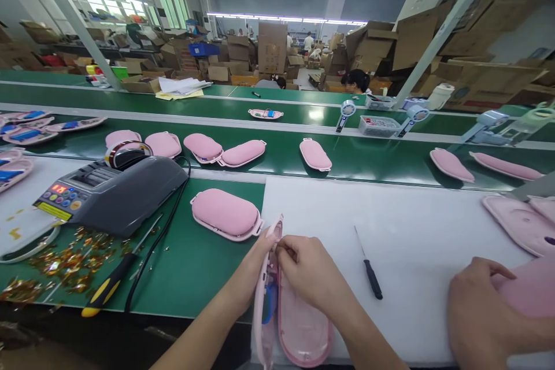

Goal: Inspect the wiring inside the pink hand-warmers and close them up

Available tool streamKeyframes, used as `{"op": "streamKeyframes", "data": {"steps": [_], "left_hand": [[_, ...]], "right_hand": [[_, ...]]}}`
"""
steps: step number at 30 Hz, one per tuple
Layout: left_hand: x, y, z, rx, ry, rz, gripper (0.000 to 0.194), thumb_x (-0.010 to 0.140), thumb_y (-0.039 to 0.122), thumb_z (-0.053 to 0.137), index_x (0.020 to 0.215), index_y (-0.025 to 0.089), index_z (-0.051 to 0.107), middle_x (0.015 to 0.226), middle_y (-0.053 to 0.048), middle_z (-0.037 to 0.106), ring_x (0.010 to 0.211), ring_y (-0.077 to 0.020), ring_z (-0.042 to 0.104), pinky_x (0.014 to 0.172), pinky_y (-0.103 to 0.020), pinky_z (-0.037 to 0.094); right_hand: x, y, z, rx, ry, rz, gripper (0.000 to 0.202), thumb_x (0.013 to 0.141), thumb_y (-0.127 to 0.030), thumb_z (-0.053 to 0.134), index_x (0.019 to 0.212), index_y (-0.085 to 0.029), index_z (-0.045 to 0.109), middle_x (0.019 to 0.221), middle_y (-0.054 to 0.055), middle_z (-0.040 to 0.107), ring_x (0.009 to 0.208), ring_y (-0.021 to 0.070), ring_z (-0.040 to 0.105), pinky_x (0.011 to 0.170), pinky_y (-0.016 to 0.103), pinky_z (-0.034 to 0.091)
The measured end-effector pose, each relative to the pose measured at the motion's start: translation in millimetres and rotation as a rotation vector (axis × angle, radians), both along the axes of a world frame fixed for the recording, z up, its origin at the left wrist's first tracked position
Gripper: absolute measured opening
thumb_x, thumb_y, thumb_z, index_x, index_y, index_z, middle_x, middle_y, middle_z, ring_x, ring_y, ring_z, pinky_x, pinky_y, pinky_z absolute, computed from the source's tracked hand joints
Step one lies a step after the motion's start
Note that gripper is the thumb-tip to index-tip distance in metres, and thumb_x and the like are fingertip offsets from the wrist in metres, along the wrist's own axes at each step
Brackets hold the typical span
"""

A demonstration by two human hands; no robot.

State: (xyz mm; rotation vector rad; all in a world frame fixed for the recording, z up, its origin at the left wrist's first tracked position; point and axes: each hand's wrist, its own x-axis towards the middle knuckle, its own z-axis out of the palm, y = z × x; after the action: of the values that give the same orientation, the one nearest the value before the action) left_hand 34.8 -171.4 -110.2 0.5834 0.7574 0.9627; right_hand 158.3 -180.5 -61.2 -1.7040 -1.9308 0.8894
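Note:
Two halves of a pink oval case meet between my hands at the front edge of the table. My left hand [254, 272] is wrapped round the upper end of the upright half [259, 315], which has blue and dark parts inside. With its fingers pinched at the top of the case, my right hand [310, 266] covers whatever small part it holds. Below it the other half [303, 329] lies with its hollow side up. A closed pink case [225, 212] rests on the green mat just beyond my left hand.
A grey tape dispenser [125, 191], a yellow-black screwdriver [110, 286] and gold tape scraps [71, 260] are at left. A small screwdriver [372, 277] lies on the white sheet. Another person's hand [485, 312] holds pink parts at right. Pink cases [315, 154] line the green belt.

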Motion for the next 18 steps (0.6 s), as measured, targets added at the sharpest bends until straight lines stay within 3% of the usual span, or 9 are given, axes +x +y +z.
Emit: {"op": "streamKeyframes", "data": {"steps": [3,6,9,12,15,18], "left_hand": [[0,1,-0.4,-0.078,-0.038,-0.014,0.025,0.077,0.039,0.068,0.086,0.015,0.068,0.066,-0.001,0.068,0.062,-0.0165,0.063,0.062,-0.025,0.047],[-1,2,1.2,-0.181,-0.131,-0.090,0.025,0.077,0.038,0.066,0.083,0.014,0.070,0.065,-0.005,0.070,0.067,-0.0223,0.067,0.067,-0.030,0.051],[-4,4,3.8,-0.230,-0.188,-0.094,0.022,0.075,0.035,0.065,0.075,0.013,0.070,0.065,-0.007,0.072,0.074,-0.0268,0.069,0.074,-0.035,0.053],[-7,6,5.9,-0.247,-0.196,-0.058,0.019,0.074,0.032,0.063,0.071,0.013,0.069,0.065,-0.007,0.073,0.075,-0.0277,0.070,0.076,-0.037,0.053],[-11,9,5.8,-0.282,-0.188,-0.009,0.018,0.075,0.029,0.062,0.076,0.013,0.069,0.065,-0.006,0.072,0.073,-0.0274,0.070,0.075,-0.038,0.054],[-16,13,2.8,-0.317,-0.137,0.067,0.016,0.075,0.027,0.062,0.073,0.013,0.069,0.061,-0.004,0.070,0.067,-0.0247,0.070,0.073,-0.037,0.055]], "right_hand": [[6,-10,1.2,0.098,-0.029,-0.092,0.025,0.087,-0.015,0.043,0.068,-0.019,0.059,0.074,0.003,0.063,0.066,0.0154,0.056,0.061,0.026,0.037],[31,-27,-11.3,0.290,-0.084,-0.339,0.028,0.092,-0.032,0.041,0.094,-0.019,0.066,0.098,0.009,0.068,0.085,0.0225,0.063,0.072,0.033,0.046],[70,-44,-44.0,0.379,-0.422,-0.579,0.039,0.090,-0.040,0.043,0.110,-0.013,0.063,0.098,0.018,0.067,0.088,0.0325,0.062,0.072,0.043,0.048],[103,-56,-82.2,0.260,-0.638,-0.651,0.046,0.089,-0.039,0.041,0.119,-0.010,0.059,0.081,0.017,0.065,0.072,0.0320,0.062,0.063,0.044,0.049],[114,-64,-99.4,0.260,-0.497,-0.653,0.042,0.091,-0.036,0.035,0.112,-0.012,0.062,0.091,0.018,0.067,0.079,0.0303,0.065,0.065,0.042,0.052],[104,-73,-84.9,0.356,-0.223,-0.584,0.041,0.092,-0.038,0.038,0.118,-0.016,0.059,0.096,0.013,0.069,0.084,0.0266,0.067,0.069,0.038,0.055]]}}
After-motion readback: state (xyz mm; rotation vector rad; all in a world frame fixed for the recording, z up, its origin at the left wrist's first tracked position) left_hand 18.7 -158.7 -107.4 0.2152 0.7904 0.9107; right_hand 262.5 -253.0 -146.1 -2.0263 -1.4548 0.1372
